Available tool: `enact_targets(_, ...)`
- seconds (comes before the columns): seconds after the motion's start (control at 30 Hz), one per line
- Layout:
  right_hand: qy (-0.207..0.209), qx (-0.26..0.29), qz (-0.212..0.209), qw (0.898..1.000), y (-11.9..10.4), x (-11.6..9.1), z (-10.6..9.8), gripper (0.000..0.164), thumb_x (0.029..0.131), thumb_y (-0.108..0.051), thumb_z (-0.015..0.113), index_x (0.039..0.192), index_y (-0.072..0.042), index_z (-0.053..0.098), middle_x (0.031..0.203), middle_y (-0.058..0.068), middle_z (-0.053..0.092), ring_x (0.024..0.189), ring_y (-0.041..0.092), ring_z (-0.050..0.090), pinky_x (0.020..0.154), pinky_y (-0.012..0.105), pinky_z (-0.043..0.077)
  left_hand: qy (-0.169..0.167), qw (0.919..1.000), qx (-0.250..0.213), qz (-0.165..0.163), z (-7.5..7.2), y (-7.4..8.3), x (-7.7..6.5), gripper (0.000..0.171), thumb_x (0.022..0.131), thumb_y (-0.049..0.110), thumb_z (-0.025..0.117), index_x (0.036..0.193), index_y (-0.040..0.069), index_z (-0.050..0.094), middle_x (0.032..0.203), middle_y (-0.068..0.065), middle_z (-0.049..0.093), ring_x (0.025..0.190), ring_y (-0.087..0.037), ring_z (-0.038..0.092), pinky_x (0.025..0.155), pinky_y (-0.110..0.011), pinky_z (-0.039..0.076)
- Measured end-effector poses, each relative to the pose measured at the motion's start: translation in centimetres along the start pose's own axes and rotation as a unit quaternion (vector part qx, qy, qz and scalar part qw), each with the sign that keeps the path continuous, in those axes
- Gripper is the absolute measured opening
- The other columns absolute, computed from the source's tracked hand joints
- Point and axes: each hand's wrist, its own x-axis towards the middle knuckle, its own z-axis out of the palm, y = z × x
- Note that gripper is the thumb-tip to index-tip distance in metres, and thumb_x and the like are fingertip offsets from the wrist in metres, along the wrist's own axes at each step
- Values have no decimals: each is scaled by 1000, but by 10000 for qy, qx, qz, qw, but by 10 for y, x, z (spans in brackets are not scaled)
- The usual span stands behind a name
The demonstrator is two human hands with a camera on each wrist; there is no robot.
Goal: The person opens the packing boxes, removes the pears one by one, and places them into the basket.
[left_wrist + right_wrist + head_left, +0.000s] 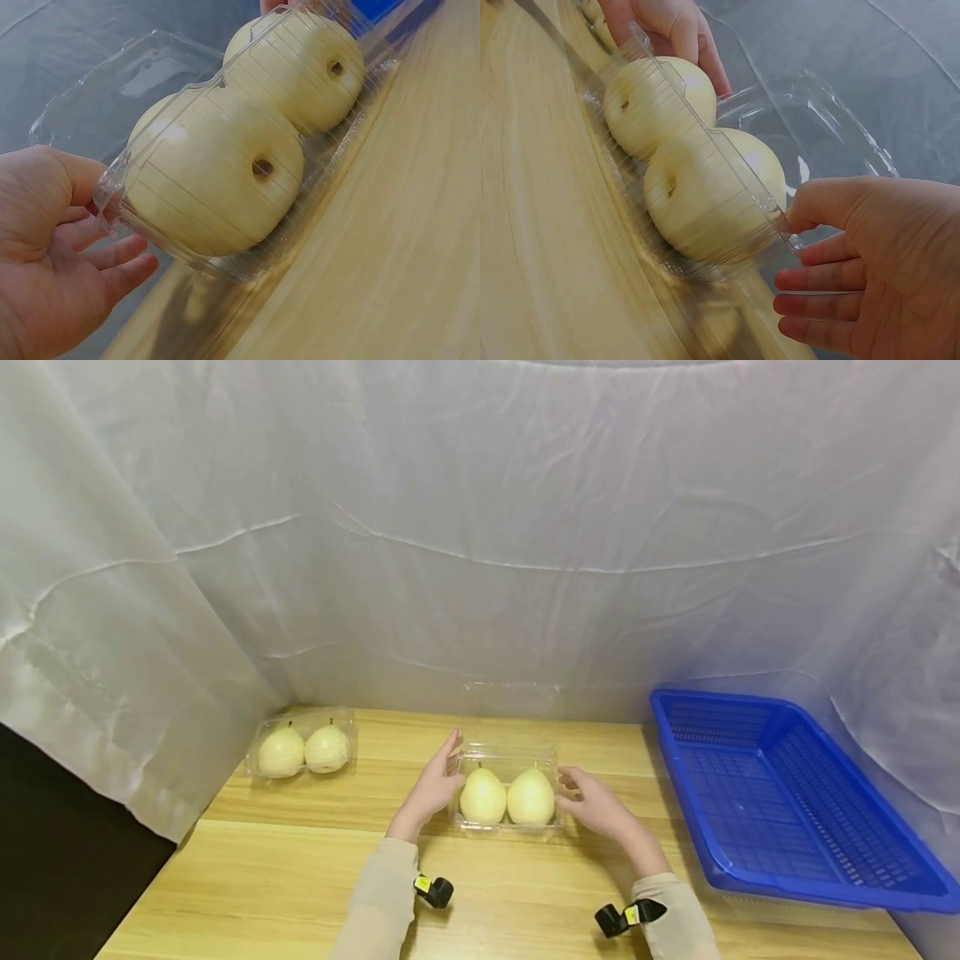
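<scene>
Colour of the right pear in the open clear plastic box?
Pale yellow; that rounded pear shows best in head view.

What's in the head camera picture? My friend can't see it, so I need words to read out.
A person's left hand and right hand are at either side of an open clear box holding two pale yellow pears on a wooden table. Another clear box with two more pears is on the left, and a blue basket is on the right.

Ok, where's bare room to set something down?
Bare wood lies between the far-left pear pack and left hand, and between the sleeves, in front of the open pear box. Crowded: the box's sides, hemmed by left hand and right hand.
</scene>
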Motion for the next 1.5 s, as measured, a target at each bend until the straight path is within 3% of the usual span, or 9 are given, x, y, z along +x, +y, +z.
enact_targets(0.6,-6,-81,-32,10000,-1,-1,-1,59,91,-18,64,140,7,43,131,29,57,121,45,55,101,55,49,-60,9999,90,-62,0,1,-2,87,85,-8,50,157,10,5,164,-15,11,148,-40,22,122,-53,21)
enact_targets(0.97,6,-84,-68,9999,-3,-3,-1,59,90,-17,64,139,8,43,131,29,57,120,46,56,100,56,50,-39,9996,92,-261,-1,3,-1,87,86,-5,52,157,13,6,165,-10,12,147,-39,25,119,-54,25)
enact_targets(1.5,-45,-39,-6,10000,-2,-3,-1,60,91,-19,64,140,7,42,132,30,56,119,47,57,100,56,49,-10,9993,7,-364,-1,3,-1,86,85,-5,52,157,8,6,164,-10,13,147,-35,29,118,-55,27)
